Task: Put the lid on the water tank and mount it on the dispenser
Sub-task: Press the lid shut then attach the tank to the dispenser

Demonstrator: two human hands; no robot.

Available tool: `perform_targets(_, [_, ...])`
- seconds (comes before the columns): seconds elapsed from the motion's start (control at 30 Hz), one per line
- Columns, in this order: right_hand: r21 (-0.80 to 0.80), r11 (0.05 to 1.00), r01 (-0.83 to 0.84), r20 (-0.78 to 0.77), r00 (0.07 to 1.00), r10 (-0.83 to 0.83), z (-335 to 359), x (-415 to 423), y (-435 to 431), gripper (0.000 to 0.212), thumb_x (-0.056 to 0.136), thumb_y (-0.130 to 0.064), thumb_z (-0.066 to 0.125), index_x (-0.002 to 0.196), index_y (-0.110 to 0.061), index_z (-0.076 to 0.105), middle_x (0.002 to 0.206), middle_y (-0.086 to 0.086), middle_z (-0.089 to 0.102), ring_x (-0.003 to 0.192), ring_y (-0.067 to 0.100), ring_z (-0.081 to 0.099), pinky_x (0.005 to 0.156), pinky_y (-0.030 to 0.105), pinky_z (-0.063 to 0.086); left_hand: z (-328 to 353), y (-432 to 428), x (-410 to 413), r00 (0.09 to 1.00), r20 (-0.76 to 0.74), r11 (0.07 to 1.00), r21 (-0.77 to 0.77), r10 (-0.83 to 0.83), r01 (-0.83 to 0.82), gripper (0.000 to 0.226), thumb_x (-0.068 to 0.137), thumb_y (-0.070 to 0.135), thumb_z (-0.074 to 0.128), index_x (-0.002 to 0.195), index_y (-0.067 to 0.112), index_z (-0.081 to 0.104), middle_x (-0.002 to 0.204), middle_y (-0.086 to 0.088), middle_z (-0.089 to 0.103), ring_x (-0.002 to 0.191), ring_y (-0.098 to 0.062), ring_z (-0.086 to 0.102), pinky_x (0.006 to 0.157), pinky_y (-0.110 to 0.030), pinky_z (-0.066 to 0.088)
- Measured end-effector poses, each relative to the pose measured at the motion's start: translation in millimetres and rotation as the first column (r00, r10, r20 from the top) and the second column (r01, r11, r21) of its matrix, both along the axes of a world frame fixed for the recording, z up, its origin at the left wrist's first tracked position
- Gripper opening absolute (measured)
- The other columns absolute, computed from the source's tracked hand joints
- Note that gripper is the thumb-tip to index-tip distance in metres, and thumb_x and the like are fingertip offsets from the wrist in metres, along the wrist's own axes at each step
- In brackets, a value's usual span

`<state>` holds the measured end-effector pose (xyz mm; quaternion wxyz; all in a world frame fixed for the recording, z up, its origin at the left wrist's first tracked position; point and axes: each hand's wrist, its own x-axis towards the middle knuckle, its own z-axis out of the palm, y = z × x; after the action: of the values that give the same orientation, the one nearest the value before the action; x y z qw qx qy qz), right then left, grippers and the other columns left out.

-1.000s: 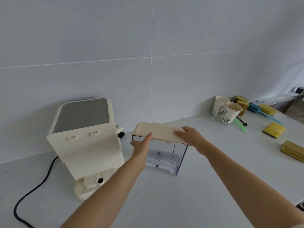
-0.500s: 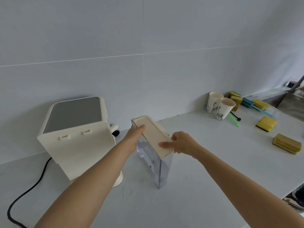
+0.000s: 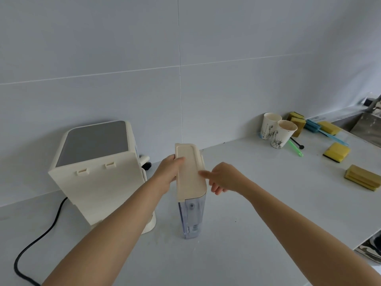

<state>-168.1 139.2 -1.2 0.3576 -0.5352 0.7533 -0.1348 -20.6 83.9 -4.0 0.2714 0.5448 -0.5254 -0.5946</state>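
A clear plastic water tank (image 3: 191,217) stands upright on the white counter, its narrow end toward me. A cream lid (image 3: 189,172) sits on top of it. My left hand (image 3: 167,172) grips the lid's left edge, thumb on top. My right hand (image 3: 223,179) is at the lid's right edge, fingers spread and blurred, fingertips touching or just off it. The cream dispenser (image 3: 99,168) with a grey top stands to the left, its back panel with two slots facing me, my left forearm crossing in front of its base.
A black power cord (image 3: 39,238) runs from the dispenser to the lower left. Two paper cups (image 3: 278,133) stand at the back right, with several yellow sponges (image 3: 337,151) and a blue brush (image 3: 321,131) beyond. A metal sink (image 3: 369,129) lies far right.
The tank with its lid has turned from side-on to end-on toward me. My right hand has loosened from the lid's near end and opened at its right side.
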Motion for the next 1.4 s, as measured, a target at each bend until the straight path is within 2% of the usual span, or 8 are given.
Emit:
perform_targets(0.17, [-0.201, 0.977, 0.067, -0.034, 0.997, -0.075, 3, -19, -19, 0.047, 0.088, -0.042, 0.043, 0.102, 0.001, 0.056, 0.094, 0.017, 0.072, 0.076, 0.023, 0.062, 0.077, 0.037, 0.05, -12, 32, 2, 0.999, -0.009, 0.999, -0.04, -0.031, 0.031, 0.044, 0.077, 0.023, 0.064, 0.117, 0.019, 0.047, 0.11, -0.001, 0.06, 0.094, -0.017, 0.058, 0.068, -0.024, 0.046])
perform_targets(0.3, [-0.25, 0.968, 0.037, 0.071, 0.997, -0.019, 3, -12, -38, 0.049, 0.088, -0.042, 0.044, 0.124, -0.01, 0.042, 0.119, 0.013, 0.059, 0.095, 0.022, 0.052, 0.079, 0.031, 0.04, -30, 46, 1, 0.996, -0.018, 0.995, -0.064, -0.083, 0.082, 0.087, 0.048, 0.04, 0.076, 0.125, 0.019, 0.043, 0.121, -0.006, 0.06, 0.109, -0.021, 0.058, 0.09, -0.037, 0.052])
perform_targets(0.4, [-0.24, 0.971, -0.015, 0.154, 0.987, 0.053, 6, -2, -52, 0.051, 0.089, -0.04, 0.045, 0.131, -0.013, 0.037, 0.131, 0.013, 0.05, 0.112, 0.025, 0.049, 0.09, 0.031, 0.037, -37, 52, 1, 0.999, 0.023, 0.993, -0.108, -0.049, 0.052, 0.084, 0.055, 0.032, 0.079, 0.127, 0.018, 0.039, 0.119, -0.003, 0.058, 0.109, -0.021, 0.056, 0.076, -0.025, 0.051])
perform_targets(0.57, [-0.243, 0.967, -0.083, 0.176, 0.976, 0.128, 8, 13, -72, 0.051, 0.087, -0.036, 0.05, 0.133, -0.018, 0.039, 0.141, 0.011, 0.042, 0.126, 0.027, 0.042, 0.101, 0.037, 0.037, -41, 54, 0, 0.999, 0.051, 0.99, -0.137, -0.016, 0.023, 0.094, 0.037, 0.041, 0.076, 0.122, 0.02, 0.043, 0.114, -0.002, 0.061, 0.107, -0.021, 0.057, 0.091, -0.041, 0.051])
perform_targets(0.93, [-0.178, 0.963, -0.202, 0.016, 0.978, 0.208, 1, 31, -88, 0.051, 0.08, -0.048, 0.052, 0.129, -0.034, 0.044, 0.137, 0.012, 0.04, 0.119, 0.035, 0.047, 0.101, 0.047, 0.042, -40, 57, 1, 0.999, 0.027, 0.989, -0.146, 0.036, -0.032, 0.088, 0.045, 0.032, 0.078, 0.124, 0.019, 0.043, 0.117, -0.003, 0.059, 0.109, -0.022, 0.054, 0.093, -0.042, 0.05])
perform_targets(1.07, [-0.146, 0.965, -0.217, -0.018, 0.976, 0.216, 5, 30, -87, 0.052, 0.082, -0.045, 0.051, 0.131, -0.034, 0.04, 0.138, 0.013, 0.036, 0.119, 0.036, 0.046, 0.101, 0.047, 0.042, -41, 56, 1, 1.0, 0.008, 0.99, -0.14, 0.019, -0.018, 0.087, 0.047, 0.029, 0.082, 0.124, 0.018, 0.043, 0.117, -0.005, 0.058, 0.109, -0.025, 0.055, 0.075, -0.031, 0.054])
perform_targets(1.23, [-0.149, 0.968, -0.203, -0.028, 0.979, 0.201, 6, 26, -84, 0.053, 0.083, -0.045, 0.052, 0.133, -0.033, 0.039, 0.138, 0.013, 0.035, 0.12, 0.036, 0.044, 0.101, 0.047, 0.042, -40, 53, 2, 0.999, 0.046, 0.986, -0.167, 0.0, 0.008, 0.088, 0.047, 0.03, 0.083, 0.124, 0.017, 0.042, 0.119, -0.008, 0.057, 0.11, -0.026, 0.054, 0.095, -0.048, 0.05])
perform_targets(1.4, [-0.16, 0.972, -0.174, -0.049, 0.985, 0.168, 6, 16, -77, 0.053, 0.084, -0.043, 0.051, 0.133, -0.032, 0.037, 0.135, 0.015, 0.035, 0.118, 0.035, 0.045, 0.096, 0.039, 0.041, -32, 50, 11, 0.995, 0.068, 0.98, -0.178, -0.077, 0.088, 0.082, 0.052, 0.021, 0.083, 0.124, 0.016, 0.043, 0.118, -0.004, 0.056, 0.109, -0.023, 0.054, 0.094, -0.04, 0.049])
